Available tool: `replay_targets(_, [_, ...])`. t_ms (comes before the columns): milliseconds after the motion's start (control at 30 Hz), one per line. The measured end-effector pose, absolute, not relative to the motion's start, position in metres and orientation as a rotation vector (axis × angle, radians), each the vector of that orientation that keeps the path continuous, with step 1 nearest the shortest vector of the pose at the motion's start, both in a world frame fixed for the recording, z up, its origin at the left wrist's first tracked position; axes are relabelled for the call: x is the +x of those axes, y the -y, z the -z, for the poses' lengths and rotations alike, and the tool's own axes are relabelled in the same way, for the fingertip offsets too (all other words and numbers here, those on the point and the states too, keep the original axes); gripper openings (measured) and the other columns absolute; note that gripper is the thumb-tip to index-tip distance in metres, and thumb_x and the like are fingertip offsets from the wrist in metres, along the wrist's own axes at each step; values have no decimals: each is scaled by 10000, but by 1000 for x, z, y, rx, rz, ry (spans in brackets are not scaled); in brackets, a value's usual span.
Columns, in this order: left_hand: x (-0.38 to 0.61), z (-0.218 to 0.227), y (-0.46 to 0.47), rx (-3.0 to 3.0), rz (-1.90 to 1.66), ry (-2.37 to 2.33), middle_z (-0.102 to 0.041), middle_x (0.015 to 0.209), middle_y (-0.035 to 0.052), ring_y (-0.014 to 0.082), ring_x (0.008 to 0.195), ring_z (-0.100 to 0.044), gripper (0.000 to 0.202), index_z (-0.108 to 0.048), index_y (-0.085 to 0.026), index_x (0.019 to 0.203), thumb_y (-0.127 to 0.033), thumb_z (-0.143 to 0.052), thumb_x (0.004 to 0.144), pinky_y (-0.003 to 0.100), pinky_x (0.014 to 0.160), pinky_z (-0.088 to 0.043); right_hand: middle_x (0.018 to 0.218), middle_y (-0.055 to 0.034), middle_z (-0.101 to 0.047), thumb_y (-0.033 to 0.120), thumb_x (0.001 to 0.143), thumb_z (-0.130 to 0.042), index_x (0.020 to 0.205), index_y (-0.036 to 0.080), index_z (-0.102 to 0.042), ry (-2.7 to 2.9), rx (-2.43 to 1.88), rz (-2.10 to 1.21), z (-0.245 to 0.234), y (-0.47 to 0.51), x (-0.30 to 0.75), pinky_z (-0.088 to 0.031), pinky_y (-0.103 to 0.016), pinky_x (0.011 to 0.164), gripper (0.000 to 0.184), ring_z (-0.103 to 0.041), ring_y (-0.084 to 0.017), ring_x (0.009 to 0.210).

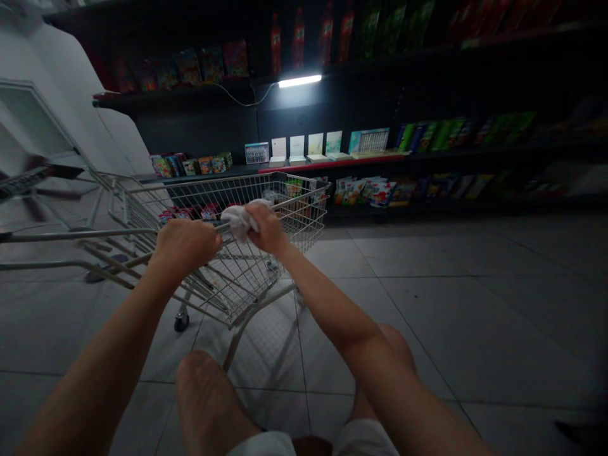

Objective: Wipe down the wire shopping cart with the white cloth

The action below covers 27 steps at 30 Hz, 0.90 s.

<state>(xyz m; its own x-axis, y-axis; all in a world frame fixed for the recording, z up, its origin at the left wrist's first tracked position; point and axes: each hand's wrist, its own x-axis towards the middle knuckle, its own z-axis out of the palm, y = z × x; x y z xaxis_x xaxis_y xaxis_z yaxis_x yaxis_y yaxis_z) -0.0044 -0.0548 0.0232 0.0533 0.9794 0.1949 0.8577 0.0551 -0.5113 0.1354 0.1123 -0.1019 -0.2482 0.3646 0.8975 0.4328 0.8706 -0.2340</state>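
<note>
A metal wire shopping cart stands in front of me on a tiled floor, tilted in the view. My left hand is closed around the cart's rim or handle bar. Just right of it, my right hand grips a crumpled white cloth and presses it against the same bar. Several small colourful packages lie inside the basket. My bare knees show at the bottom of the view.
Dark store shelves with snack packs, boxes and bottles line the back wall under a lit tube lamp. More nested metal carts and a white cabinet stand at the left. Grey tiled floor spreads to the right.
</note>
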Motion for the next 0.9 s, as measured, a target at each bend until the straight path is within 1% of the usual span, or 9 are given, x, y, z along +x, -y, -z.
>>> replay_targets(67, [-6, -23, 55, -1843, -292, 1803, -732, 862, 216, 379, 874, -701, 546, -727, -93, 969, -437, -308, 908, 414, 705, -500, 1149, -73, -624, 332, 774, -625, 1152, 197, -548, 2006, -535, 144, 90, -94, 121, -392, -444, 1038, 409, -546, -225, 1100])
replay_targets(133, [-8, -22, 57, -1854, -293, 1776, -729, 842, 218, 378, 859, -703, 542, -720, -89, 965, -432, -303, 920, 412, 696, -499, 1108, -69, -639, 370, 777, -637, 1128, 194, -571, 2082, -543, 155, 80, -89, 117, -417, -419, 971, 398, -562, -217, 1026])
replay_targets(233, [-11, -21, 60, -1852, -299, 1749, -726, 831, 217, 377, 840, -705, 553, -708, -89, 964, -443, -284, 943, 407, 684, -497, 1018, -43, -660, 344, 795, -612, 1054, 202, -617, 2190, -570, 144, 72, -110, 137, -433, -335, 846, 295, -578, -185, 909])
replay_targets(333, [-16, -19, 64, -1839, -296, 1735, -719, 798, 215, 384, 814, -706, 594, -697, -86, 956, -472, -245, 964, 407, 650, -497, 914, -34, -656, 323, 796, -591, 962, 191, -646, 2198, -765, 127, 73, -145, 179, -402, -277, 728, 219, -564, -168, 820])
replay_targets(467, [-23, -18, 71, -1803, -296, 1735, -715, 782, 211, 384, 788, -705, 640, -692, -93, 952, -483, -185, 977, 403, 620, -488, 860, -55, -645, 272, 766, -589, 907, 168, -648, 2219, -1071, 127, 79, -179, 237, -362, -261, 671, 185, -544, -173, 793])
replay_targets(600, [-39, -20, 81, -1783, -321, 1746, -713, 773, 202, 392, 793, -700, 693, -704, -122, 949, -513, -132, 972, 409, 614, -473, 884, -75, -655, 243, 768, -557, 908, 163, -644, 2161, -1218, 135, 88, -185, 276, -399, -278, 715, 183, -560, -192, 839])
replay_targets(733, [-56, -23, 85, -1767, -335, 1833, -726, 823, 165, 370, 810, -697, 758, -714, -175, 924, -620, -100, 941, 403, 640, -464, 970, -107, -665, 254, 779, -545, 957, 153, -657, 2056, -1221, 161, 103, -171, 294, -454, -334, 834, 233, -579, -236, 935])
replay_targets(833, [-53, -20, 73, -1844, -289, 1914, -734, 873, 127, 332, 834, -695, 752, -695, -208, 961, -693, -123, 910, 359, 640, -448, 1108, -130, -652, 230, 804, -517, 1060, 146, -655, 1838, -1189, 209, 119, -148, 284, -459, -389, 958, 303, -575, -265, 1079])
replay_targets(900, [-42, -16, 58, -1957, -270, 1884, -734, 924, 125, 312, 862, -692, 729, -670, -196, 1022, -692, -148, 909, 332, 636, -435, 1245, -132, -616, 213, 829, -502, 1148, 150, -637, 1760, -1051, 257, 133, -128, 261, -430, -408, 1050, 352, -527, -263, 1223])
